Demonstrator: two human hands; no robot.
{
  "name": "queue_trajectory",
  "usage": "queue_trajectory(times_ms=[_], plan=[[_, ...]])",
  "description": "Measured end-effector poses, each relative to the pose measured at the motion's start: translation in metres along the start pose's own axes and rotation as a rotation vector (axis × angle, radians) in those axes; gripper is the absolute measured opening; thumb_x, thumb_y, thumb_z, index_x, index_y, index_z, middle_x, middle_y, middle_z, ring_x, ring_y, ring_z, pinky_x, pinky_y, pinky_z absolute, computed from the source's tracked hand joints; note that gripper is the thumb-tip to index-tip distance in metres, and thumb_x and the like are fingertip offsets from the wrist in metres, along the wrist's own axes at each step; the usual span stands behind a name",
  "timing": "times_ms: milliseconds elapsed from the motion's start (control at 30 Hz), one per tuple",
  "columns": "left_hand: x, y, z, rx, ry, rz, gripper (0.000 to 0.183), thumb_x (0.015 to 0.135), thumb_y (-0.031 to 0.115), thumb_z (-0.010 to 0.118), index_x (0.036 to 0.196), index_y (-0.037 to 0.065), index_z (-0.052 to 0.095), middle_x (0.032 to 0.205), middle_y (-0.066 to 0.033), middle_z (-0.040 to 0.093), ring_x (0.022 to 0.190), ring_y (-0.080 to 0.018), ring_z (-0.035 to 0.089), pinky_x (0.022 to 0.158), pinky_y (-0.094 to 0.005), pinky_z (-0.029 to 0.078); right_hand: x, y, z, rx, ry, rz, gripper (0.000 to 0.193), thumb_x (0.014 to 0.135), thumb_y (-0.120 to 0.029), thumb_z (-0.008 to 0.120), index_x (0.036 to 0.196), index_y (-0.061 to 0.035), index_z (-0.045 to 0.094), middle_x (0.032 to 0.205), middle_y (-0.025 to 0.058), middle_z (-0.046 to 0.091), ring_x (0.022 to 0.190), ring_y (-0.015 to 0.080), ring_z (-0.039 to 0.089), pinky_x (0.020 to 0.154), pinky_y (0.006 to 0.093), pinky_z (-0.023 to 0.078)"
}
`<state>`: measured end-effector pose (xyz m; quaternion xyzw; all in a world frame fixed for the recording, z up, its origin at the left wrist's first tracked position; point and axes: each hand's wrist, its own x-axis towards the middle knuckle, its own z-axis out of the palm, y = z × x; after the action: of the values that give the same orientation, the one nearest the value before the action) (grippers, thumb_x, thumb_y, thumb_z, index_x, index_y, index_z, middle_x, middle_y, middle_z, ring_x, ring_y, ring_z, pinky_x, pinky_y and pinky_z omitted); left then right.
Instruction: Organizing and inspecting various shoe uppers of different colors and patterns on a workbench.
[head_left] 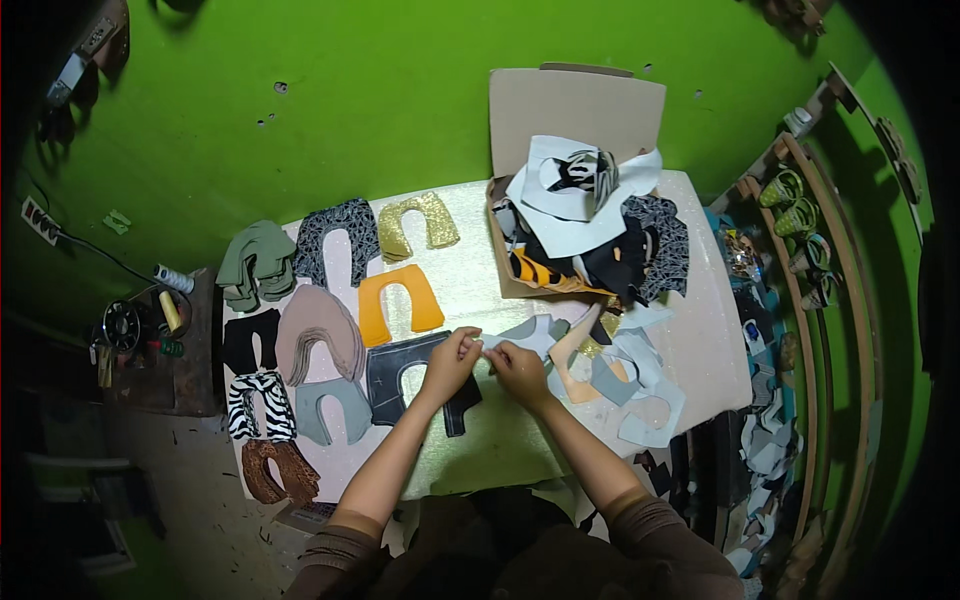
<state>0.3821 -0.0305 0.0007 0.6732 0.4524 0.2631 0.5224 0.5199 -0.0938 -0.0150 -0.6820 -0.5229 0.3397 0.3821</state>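
Observation:
Over the middle of the table my left hand (455, 364) and my right hand (518, 371) come close together, both with fingers pinched. Whatever lies between the fingertips is too small to make out. Just beyond my right hand is a pale grey cut piece (540, 335); whether the fingers touch it I cannot tell. Under my left hand and wrist lies a black U-shaped piece (388, 375), partly covered. An orange U-shaped piece (375, 310) is a little farther off to the left, beside a stack of dusty-pink U-shaped pieces (310, 320).
More U-shaped stacks fill the table's left side: olive green (250, 260), zebra-striped (245, 405), brown (270, 475), grey (320, 415) and gold (395, 235). An open cardboard box (540, 110) overflows with offcuts. Pale scraps (650, 375) lie to the right, near a wooden shoe rack (800, 160).

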Motion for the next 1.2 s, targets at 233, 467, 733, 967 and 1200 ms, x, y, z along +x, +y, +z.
queue_trajectory(times_ms=[233, 467, 733, 967, 1200], plan=[[-0.021, 0.012, 0.058, 0.081, -0.086, 0.017, 0.027, 0.084, 0.019, 0.057, 0.102, -0.001, 0.057, 0.086, -0.0127, 0.061, 0.076, -0.0186, 0.059, 0.07, -0.0273, 0.047, -0.052, 0.038, -0.063, -0.007, 0.172, -0.06, 0.018, 0.081, -0.013, 0.057, 0.097, -0.0048, 0.062, 0.082, 0.0117, 0.065, 0.072, 0.0257, 0.063, 0.063, 0.0313, 0.048], [-0.004, 0.048, 0.114, 0.25, 0.013, 0.164, 0.03, 0.08, 0.018, 0.057, 0.103, -0.001, 0.055, 0.096, -0.0169, 0.058, 0.089, -0.0315, 0.056, 0.078, -0.0385, 0.044, -0.06, 0.07, -0.131, -0.171, 0.316, -0.129, 0.011, 0.077, -0.008, 0.057, 0.086, -0.0037, 0.062, 0.081, 0.0108, 0.06, 0.077, 0.0271, 0.058, 0.068, 0.0343, 0.046], [0.013, 0.052, 0.175, 0.638, 0.304, 0.256, 0.031, 0.075, 0.018, 0.061, 0.103, 0.004, 0.056, 0.095, -0.0144, 0.058, 0.093, -0.029, 0.051, 0.087, -0.0401, 0.032, -0.053, 0.088, -0.172, -0.269, 0.156, -0.259, 0.01, 0.077, -0.009, 0.057, 0.085, -0.0038, 0.062, 0.081, 0.0114, 0.059, 0.078, 0.0299, 0.055, 0.068, 0.0374, 0.045], [0.006, 0.052, 0.168, 0.737, 0.304, 0.102, 0.019, 0.077, 0.019, 0.058, 0.087, 0.004, 0.061, 0.085, -0.0124, 0.06, 0.084, -0.0296, 0.054, 0.083, -0.0409, 0.034, -0.04, 0.101, -0.179, -0.292, 0.014, -0.337, 0.012, 0.077, -0.01, 0.056, 0.085, -0.0034, 0.062, 0.081, 0.0118, 0.058, 0.079, 0.0301, 0.055, 0.07, 0.038, 0.044], [-0.019, 0.054, 0.151, 0.617, 0.503, -0.09, 0.025, 0.079, 0.018, 0.054, 0.099, 0.003, 0.06, 0.091, -0.0126, 0.059, 0.088, -0.0293, 0.053, 0.084, -0.0413, 0.034, -0.023, 0.102, -0.173, -0.352, -0.029, -0.457, 0.014, 0.076, -0.013, 0.058, 0.088, -0.0058, 0.062, 0.084, 0.0086, 0.057, 0.084, 0.0269, 0.053, 0.071, 0.0368, 0.044]])
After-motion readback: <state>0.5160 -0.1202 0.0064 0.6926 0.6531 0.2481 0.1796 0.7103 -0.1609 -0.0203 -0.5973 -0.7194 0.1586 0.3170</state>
